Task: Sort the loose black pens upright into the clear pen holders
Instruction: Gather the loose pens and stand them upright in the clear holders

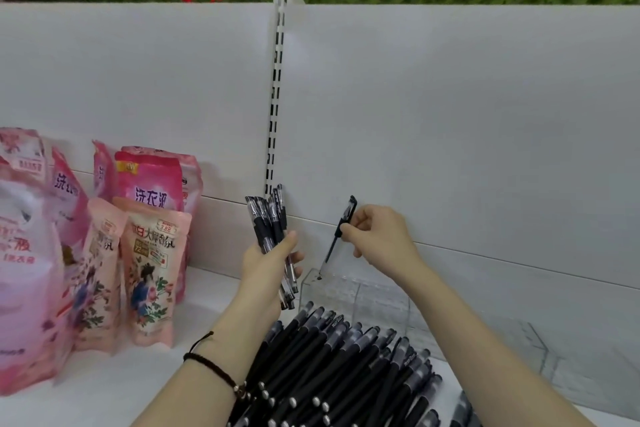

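Lying nearest, a heap of loose black pens covers the white shelf, beyond which the left hand grips a pen bundle while the right hand pinches one tilted pen, tip at the clear pen holder's top left corner.

The pen pile runs off the bottom edge. Pink pouches blur at the left edge, and the clear holder barely shows its walls.

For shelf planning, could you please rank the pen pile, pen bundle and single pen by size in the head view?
Pen pile, nearest the camera
Pen bundle, left hand
Single pen, right hand
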A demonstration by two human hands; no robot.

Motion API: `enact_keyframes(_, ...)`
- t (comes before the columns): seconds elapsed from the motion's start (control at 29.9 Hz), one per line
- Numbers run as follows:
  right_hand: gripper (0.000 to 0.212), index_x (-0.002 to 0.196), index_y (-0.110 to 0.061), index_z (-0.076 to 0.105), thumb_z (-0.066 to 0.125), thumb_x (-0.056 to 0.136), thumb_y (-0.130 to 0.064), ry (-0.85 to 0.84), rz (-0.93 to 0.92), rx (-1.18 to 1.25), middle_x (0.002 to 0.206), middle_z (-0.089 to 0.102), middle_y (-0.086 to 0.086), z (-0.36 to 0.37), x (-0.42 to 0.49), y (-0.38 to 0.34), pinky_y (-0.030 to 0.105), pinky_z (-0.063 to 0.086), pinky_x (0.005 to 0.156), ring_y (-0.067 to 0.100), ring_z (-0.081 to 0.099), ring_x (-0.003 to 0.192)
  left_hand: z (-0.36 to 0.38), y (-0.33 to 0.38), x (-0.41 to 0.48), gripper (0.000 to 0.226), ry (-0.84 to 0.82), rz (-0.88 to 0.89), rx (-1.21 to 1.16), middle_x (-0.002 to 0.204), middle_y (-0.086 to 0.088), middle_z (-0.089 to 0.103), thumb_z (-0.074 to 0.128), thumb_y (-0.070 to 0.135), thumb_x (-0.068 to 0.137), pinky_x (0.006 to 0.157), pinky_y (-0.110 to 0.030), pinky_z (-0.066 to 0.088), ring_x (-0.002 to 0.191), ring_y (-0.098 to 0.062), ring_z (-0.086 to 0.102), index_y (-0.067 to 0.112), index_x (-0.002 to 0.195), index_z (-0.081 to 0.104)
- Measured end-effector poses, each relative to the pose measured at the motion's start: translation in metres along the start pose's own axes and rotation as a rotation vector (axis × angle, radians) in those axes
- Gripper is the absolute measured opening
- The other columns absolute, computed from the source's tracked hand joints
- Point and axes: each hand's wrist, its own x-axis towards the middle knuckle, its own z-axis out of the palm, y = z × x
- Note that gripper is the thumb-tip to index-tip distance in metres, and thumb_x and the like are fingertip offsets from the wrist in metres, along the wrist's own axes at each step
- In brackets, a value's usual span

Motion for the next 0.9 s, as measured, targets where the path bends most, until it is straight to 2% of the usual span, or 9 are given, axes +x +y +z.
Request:
enact_keyframes(0.1, 0.011, 0.075, -0.005, 0.064, 0.062, 0.083, -0.014, -0.008, -0.010, -0.116, 0.074, 0.071, 0.012, 0.007, 0.006, 0.000, 0.035, 0.054, 0.067, 0.026, 0.066, 0.069, 0.001, 0.001, -0.002, 0.006, -0.033, 0.001, 0.015, 0.091, -0.008, 0.069, 0.063, 0.011, 0.092, 0.057, -0.028, 0.048, 0.071, -0.017, 0.065, 0.008, 0.096, 0.061)
enact_keyframes(0.17, 0.013, 0.074, -0.009, 0.068, 0.064, 0.082, -0.018, -0.012, -0.012, -0.176, 0.072, 0.071, 0.007, 0.017, 0.007, -0.001, 0.036, 0.055, 0.072, 0.024, 0.066, 0.074, 0.002, 0.002, -0.002, 0.008, -0.058, 0.035, 0.029, 0.092, -0.008, 0.072, 0.060, 0.012, 0.094, 0.058, -0.028, 0.049, 0.070, -0.016, 0.066, 0.008, 0.101, 0.060)
enact_keyframes(0.33, 0.021, 0.064, -0.015, 0.066, 0.066, 0.082, -0.026, -0.015, 0.030, -0.242, 0.067, 0.070, 0.002, 0.024, 0.003, 0.000, 0.035, 0.055, 0.071, 0.021, 0.066, 0.073, 0.002, 0.005, -0.003, 0.006, -0.126, 0.018, 0.001, 0.090, -0.007, 0.074, 0.057, 0.008, 0.095, 0.053, -0.024, 0.053, 0.068, -0.013, 0.069, 0.006, 0.100, 0.059)
enact_keyframes(0.4, 0.028, 0.057, -0.016, 0.064, 0.066, 0.081, -0.029, -0.042, 0.041, -0.256, 0.060, 0.068, 0.002, 0.017, 0.003, 0.001, 0.034, 0.055, 0.067, 0.017, 0.064, 0.065, 0.003, 0.005, -0.004, 0.011, -0.149, -0.023, -0.058, 0.092, -0.010, 0.072, 0.059, 0.004, 0.093, 0.052, -0.023, 0.055, 0.068, -0.014, 0.071, 0.002, 0.104, 0.058)
enact_keyframes(0.47, 0.032, 0.059, -0.011, 0.066, 0.066, 0.083, -0.032, -0.046, 0.039, -0.170, 0.058, 0.068, 0.002, 0.009, 0.003, -0.002, 0.029, 0.052, 0.059, 0.012, 0.057, 0.053, 0.003, 0.007, -0.005, 0.018, -0.152, -0.032, -0.108, 0.095, -0.013, 0.069, 0.062, 0.002, 0.090, 0.053, -0.023, 0.055, 0.069, -0.017, 0.072, 0.000, 0.107, 0.057)
enact_keyframes(0.6, 0.034, 0.080, -0.002, 0.067, 0.064, 0.091, -0.034, -0.034, 0.068, 0.239, 0.071, 0.071, 0.009, 0.000, 0.002, -0.014, 0.014, 0.033, 0.037, 0.008, 0.046, 0.040, 0.004, 0.013, -0.007, 0.013, -0.213, -0.057, -0.200, 0.079, -0.009, 0.072, 0.061, 0.000, 0.089, 0.053, -0.024, 0.057, 0.065, -0.017, 0.072, 0.002, 0.101, 0.060)
enact_keyframes(0.7, 0.029, 0.082, -0.006, 0.067, 0.062, 0.092, -0.034, -0.013, 0.018, 0.204, 0.076, 0.070, 0.008, 0.006, -0.001, -0.018, 0.014, 0.033, 0.038, 0.009, 0.051, 0.042, 0.006, 0.013, -0.008, 0.007, -0.261, -0.044, -0.105, 0.079, -0.010, 0.074, 0.060, 0.002, 0.090, 0.062, -0.028, 0.059, 0.069, -0.016, 0.072, 0.003, 0.096, 0.064)
enact_keyframes(0.8, 0.020, 0.090, -0.005, 0.068, 0.060, 0.094, -0.022, -0.058, 0.014, 0.354, 0.076, 0.068, 0.009, 0.011, -0.003, -0.021, 0.013, 0.033, 0.037, 0.012, 0.050, 0.044, 0.002, 0.010, -0.007, 0.017, -0.291, -0.021, 0.019, 0.091, -0.013, 0.075, 0.064, 0.008, 0.088, 0.072, -0.033, 0.059, 0.081, -0.020, 0.072, 0.003, 0.104, 0.066)
enact_keyframes(0.9, 0.011, 0.095, -0.010, 0.068, 0.062, 0.092, -0.018, -0.079, 0.017, 0.484, 0.078, 0.066, 0.006, 0.009, -0.003, -0.024, 0.015, 0.032, 0.037, 0.011, 0.051, 0.046, -0.001, 0.010, -0.007, 0.022, -0.315, -0.007, 0.074, 0.097, -0.016, 0.074, 0.065, 0.009, 0.088, 0.073, -0.034, 0.058, 0.086, -0.022, 0.071, 0.003, 0.109, 0.066)
